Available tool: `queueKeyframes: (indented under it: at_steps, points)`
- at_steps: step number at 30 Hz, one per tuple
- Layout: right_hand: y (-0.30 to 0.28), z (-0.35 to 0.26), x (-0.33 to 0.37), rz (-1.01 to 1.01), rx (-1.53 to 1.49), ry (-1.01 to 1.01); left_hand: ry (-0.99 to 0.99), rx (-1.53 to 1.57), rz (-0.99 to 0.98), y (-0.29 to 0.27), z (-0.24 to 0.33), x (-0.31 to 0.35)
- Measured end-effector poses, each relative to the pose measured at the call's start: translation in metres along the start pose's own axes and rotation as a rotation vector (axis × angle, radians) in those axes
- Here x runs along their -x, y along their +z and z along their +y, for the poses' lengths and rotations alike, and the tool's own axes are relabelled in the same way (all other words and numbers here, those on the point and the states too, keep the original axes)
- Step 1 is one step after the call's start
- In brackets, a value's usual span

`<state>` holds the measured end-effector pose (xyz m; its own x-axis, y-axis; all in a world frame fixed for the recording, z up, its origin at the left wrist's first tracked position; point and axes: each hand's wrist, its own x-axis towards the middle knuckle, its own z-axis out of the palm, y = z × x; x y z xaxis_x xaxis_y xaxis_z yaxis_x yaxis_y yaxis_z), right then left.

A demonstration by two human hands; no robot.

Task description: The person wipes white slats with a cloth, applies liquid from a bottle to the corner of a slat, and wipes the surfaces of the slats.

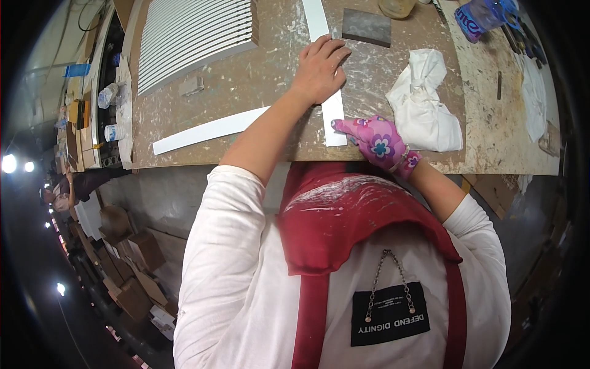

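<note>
A long white slat (334, 106) runs up the worktable, its near end close to the front edge. My bare left hand (321, 69) lies palm down over its middle with the fingers spread. My right hand (378, 141), in a pink flowered glove, rests beside the near end. One gloved digit stretches across the slat's surface; the other fingers are partly hidden under the hand. Another white slat (212, 129) lies slantwise to the left, its right end behind my left forearm. A crumpled white cloth (427, 101) sits just right of the glove.
White slats (196, 37) lie in rows at the back left, near a small greyish block (192, 85). A dark grey rectangular block (367, 27) lies beyond my left hand. A plastic bottle (482, 18) stands back right. Cardboard boxes (132, 295) and another person (67, 190) are at far left.
</note>
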<state>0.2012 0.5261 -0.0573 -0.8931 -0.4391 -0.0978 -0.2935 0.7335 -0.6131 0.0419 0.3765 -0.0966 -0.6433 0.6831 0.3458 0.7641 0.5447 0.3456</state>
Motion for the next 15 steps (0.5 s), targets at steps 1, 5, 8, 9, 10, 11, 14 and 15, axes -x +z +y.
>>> queueKeyframes:
  at_steps: [1, 5, 8, 9, 10, 11, 14, 15]
  points:
    - [-0.004, -0.002, 0.001, -0.027, -0.015, -0.015, -0.002, 0.001, 0.001, 0.000, 0.000, 0.001]
    - [0.007, 0.003, 0.001, 0.123, -0.121, -0.020, 0.011, -0.008, 0.028, 0.002, 0.000, -0.002]
    - [-0.001, -0.008, 0.003, -0.023, 0.018, -0.048, 0.002, 0.001, 0.030, 0.003, -0.001, 0.001]
    - [0.000, -0.008, 0.004, -0.008, -0.034, -0.030, 0.003, 0.013, 0.029, 0.003, 0.000, 0.000]
    - [0.003, -0.007, 0.005, 0.007, -0.085, -0.012, 0.008, 0.008, 0.033, 0.003, -0.001, 0.000]
    - [0.005, -0.007, 0.005, 0.021, -0.137, 0.006, 0.013, 0.002, 0.036, 0.003, -0.002, 0.000]
    - [0.006, -0.006, 0.007, -0.003, -0.062, 0.037, 0.010, 0.004, 0.036, 0.004, -0.001, 0.001]
    - [0.005, -0.006, 0.007, -0.039, -0.038, 0.031, 0.009, 0.006, 0.036, 0.004, -0.001, 0.000]
